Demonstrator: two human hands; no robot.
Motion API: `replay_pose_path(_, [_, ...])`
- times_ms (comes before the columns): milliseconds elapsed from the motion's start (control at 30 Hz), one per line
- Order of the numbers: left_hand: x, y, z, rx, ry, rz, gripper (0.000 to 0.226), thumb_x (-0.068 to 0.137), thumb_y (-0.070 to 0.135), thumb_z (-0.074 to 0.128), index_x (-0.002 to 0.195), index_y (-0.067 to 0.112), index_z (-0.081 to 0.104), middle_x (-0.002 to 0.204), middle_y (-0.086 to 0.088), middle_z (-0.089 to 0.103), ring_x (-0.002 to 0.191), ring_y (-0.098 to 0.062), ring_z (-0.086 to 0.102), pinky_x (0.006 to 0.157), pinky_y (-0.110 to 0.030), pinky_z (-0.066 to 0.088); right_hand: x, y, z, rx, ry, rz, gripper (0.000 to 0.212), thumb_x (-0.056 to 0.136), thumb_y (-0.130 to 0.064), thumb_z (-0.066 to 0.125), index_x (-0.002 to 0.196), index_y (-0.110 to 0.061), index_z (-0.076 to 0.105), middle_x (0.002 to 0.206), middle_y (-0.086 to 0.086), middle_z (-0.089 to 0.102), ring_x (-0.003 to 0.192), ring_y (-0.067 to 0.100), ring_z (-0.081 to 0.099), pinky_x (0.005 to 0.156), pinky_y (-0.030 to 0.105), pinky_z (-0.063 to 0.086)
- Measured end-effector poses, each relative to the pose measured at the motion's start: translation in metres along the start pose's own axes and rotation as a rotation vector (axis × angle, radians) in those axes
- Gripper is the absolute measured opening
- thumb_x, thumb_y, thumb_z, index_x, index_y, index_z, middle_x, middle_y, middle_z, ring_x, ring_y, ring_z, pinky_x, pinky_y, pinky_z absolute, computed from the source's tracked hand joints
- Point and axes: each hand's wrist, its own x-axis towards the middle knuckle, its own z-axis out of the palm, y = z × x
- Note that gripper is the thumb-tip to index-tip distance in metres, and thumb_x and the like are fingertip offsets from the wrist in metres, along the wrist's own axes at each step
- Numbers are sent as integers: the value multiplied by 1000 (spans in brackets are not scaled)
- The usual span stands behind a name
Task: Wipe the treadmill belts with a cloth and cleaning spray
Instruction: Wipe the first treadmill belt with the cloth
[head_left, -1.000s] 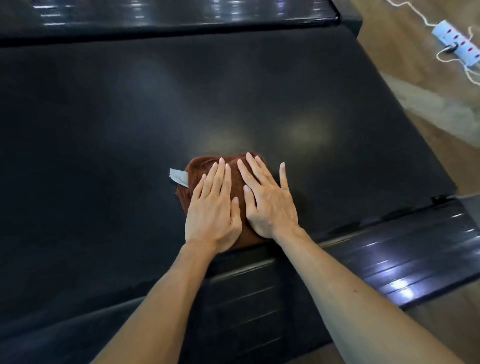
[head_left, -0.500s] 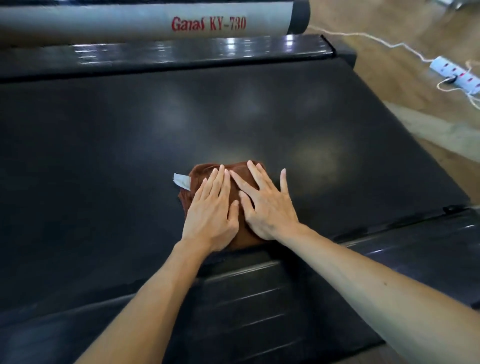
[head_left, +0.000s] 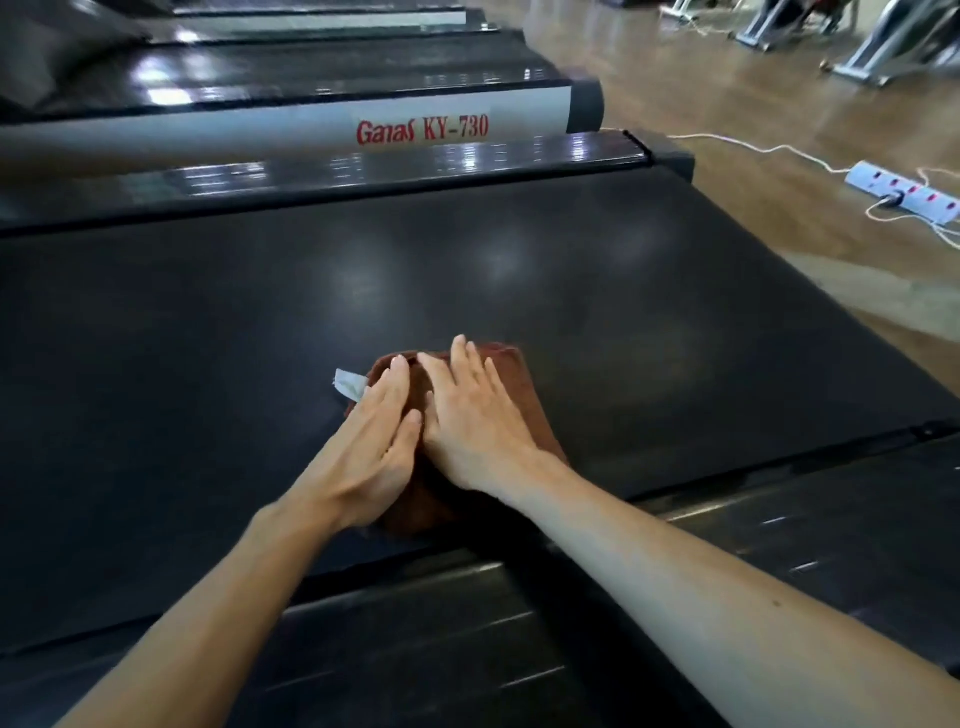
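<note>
Off to your right, a white power strip (head_left: 904, 196) lies on the wooden floor (head_left: 727, 93), with a white cord (head_left: 753, 150) trailing away from it. Far back at your upper right stand grey metal frames (head_left: 883, 47), possibly the feet of other gym machines; blur hides the details.
</note>
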Motion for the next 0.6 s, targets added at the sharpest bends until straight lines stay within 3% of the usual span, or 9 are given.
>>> replay_pose_path(100, [6, 4, -6, -91, 28, -3, 64, 110, 29, 31, 164, 15, -1, 169, -8, 18, 154, -14, 18, 124, -25, 13, -5, 8, 16, -41, -26, -66, 62, 107, -52, 12, 166, -31, 15, 173, 18, -4, 160, 27, -11, 128, 48, -9])
replay_pose_path(167, [3, 6, -4, -64, 71, 6, 65, 108, 37, 29, 164, 17, 3, 169, -5, 19, 155, -12, 17, 127, -32, 15, -6, 16, 13, -66, -51, -51, 74, 99, -64, 8, 166, -33, 13, 173, 16, -6, 160, 24, -13, 128, 48, -10])
replay_pose_path(267, [-6, 9, -1, 16, 151, 54, 72, 100, 46, 29, 164, 19, 12, 169, 2, 20, 155, -9, 14, 126, -28, 12, -3, 42, 2, -146, -24, -12, 75, 102, -66, 21, 166, -29, 11, 172, 17, -5, 160, 24, -12, 128, 49, -9])
replay_pose_path(400, [-10, 5, -5, 80, 164, -10, 68, 106, 36, 45, 164, 20, 13, 168, 7, 19, 155, -9, 12, 125, -27, 11, -2, 121, -30, -211, 21, 182, 75, 103, -65, 25, 167, -26, 13, 173, 18, 2, 160, 26, -5, 128, 48, -5])
replay_pose_path(600, [-9, 15, 1, 164, 148, -33, 70, 105, 37, 48, 163, 13, 17, 168, 3, 21, 155, -12, 14, 128, -37, 13, -20, 220, -64, -247, 85, 557, 75, 103, -65, 19, 167, -26, 14, 171, 23, 3, 160, 33, -1, 128, 53, 0])
